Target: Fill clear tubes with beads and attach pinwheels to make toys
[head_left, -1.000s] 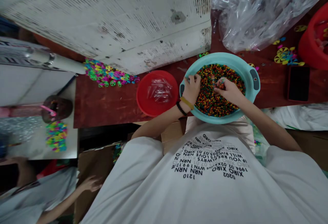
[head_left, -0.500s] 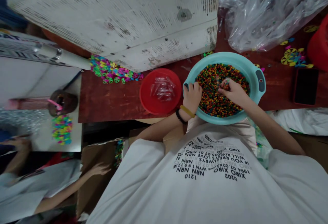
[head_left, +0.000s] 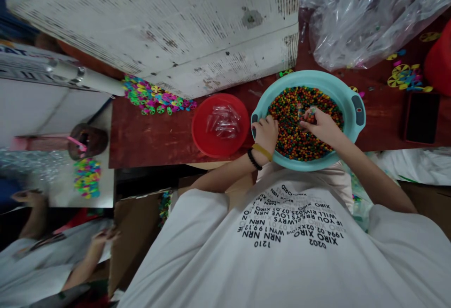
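small multicoloured beads [head_left: 292, 132] are filling a teal plastic basin [head_left: 348, 89], which is sitting at the near edge of the tabletop, right in front of the person's chest and within easy reach of both hands. the right hand [head_left: 326, 127] is pinching something small over the beads between thumb and fingers (probably a clear plastic tube, though the fingers hide most of it). the left hand [head_left: 268, 134] is hooking its curled fingers [head_left: 260, 122] over the basin's rim, steadying it. just left of the basin, a red plastic dish [head_left: 211, 148] is keeping a few clear plastic tubes [head_left: 223, 121] close by. further left, the dark red wooden tabletop [head_left: 148, 146] is carrying a pile of coloured plastic pinwheel parts [head_left: 155, 97], while a crumpled clear plastic bag [head_left: 352, 21] and a black phone [head_left: 422, 118] are lying to the right.
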